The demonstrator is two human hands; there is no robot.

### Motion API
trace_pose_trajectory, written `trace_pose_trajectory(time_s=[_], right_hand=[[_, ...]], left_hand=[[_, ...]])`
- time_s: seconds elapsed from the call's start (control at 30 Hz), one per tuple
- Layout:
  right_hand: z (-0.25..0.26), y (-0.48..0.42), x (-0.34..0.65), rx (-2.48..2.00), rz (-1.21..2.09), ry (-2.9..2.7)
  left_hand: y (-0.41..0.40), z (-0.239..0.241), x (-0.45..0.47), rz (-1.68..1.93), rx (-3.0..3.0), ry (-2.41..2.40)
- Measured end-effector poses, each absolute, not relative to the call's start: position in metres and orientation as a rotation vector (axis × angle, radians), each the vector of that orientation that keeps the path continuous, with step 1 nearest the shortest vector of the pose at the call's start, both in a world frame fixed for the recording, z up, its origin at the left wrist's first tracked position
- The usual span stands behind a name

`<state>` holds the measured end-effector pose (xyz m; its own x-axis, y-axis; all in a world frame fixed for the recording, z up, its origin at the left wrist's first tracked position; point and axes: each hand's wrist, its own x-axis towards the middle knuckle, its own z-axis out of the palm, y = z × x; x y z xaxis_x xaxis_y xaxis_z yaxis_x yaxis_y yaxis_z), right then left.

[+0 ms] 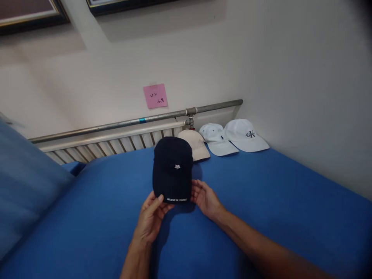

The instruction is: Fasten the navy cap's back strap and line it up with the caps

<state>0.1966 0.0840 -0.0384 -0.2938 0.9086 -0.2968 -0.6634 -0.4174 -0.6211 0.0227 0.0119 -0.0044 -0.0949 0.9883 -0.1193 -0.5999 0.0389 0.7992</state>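
Note:
A dark navy baseball cap [171, 170] is held up over the blue surface, its crown toward the wall and its brim toward me. It has a small pale emblem on the front and white lettering along the brim's edge. My left hand [151, 217] grips the brim at its near left corner, thumb on top and fingers underneath. At the brim's right side is my right hand [207, 199], palm turned inward, with loosely bent fingers apart and fingertips at the edge. Its thumb does not close over the brim. Behind the navy cap, a beige cap [197, 144] is partly hidden.
A pale cap with a small dark logo [219, 141] and a white cap with black letters [245, 135] sit along the wall on the blue cover [261, 201]. Behind are a metal pipe [116, 126] and a radiator [104, 149]. A blue curtain [26, 186] hangs left.

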Motion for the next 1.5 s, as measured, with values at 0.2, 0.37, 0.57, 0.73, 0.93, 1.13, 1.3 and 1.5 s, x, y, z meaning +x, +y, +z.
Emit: trace_pose_trajectory(time_s=[0.2, 0.37, 0.57, 0.73, 0.93, 1.13, 1.3, 1.5], right_hand=[[-0.043, 0.075, 0.184, -0.776, 1.815, -0.842], [-0.040, 0.078, 0.183, -0.826, 1.842, -0.941], [-0.038, 0.081, 0.184, -0.861, 1.865, -1.029], [-0.042, 0.086, 0.183, -0.885, 1.888, -1.045], [-0.055, 0.091, 0.180, -0.914, 1.908, -1.044], [-0.060, 0.092, 0.179, -0.894, 1.929, -1.068], [-0.059, 0.092, 0.179, -0.899, 1.924, -1.095], [-0.056, 0.090, 0.180, -0.913, 1.907, -1.156]], left_hand=[[0.037, -0.013, -0.037, 1.788, 0.428, 0.874], [0.082, -0.025, -0.078, 1.912, 0.193, 0.906], [0.135, -0.038, -0.100, 1.901, 0.192, 0.945], [0.173, -0.046, -0.115, 1.915, 0.186, 0.981], [0.204, -0.048, -0.131, 1.897, 0.138, 1.039], [0.210, -0.050, -0.138, 1.835, 0.078, 1.166], [0.204, -0.047, -0.137, 1.826, 0.045, 1.275], [0.200, -0.046, -0.132, 1.805, 0.080, 1.416]])
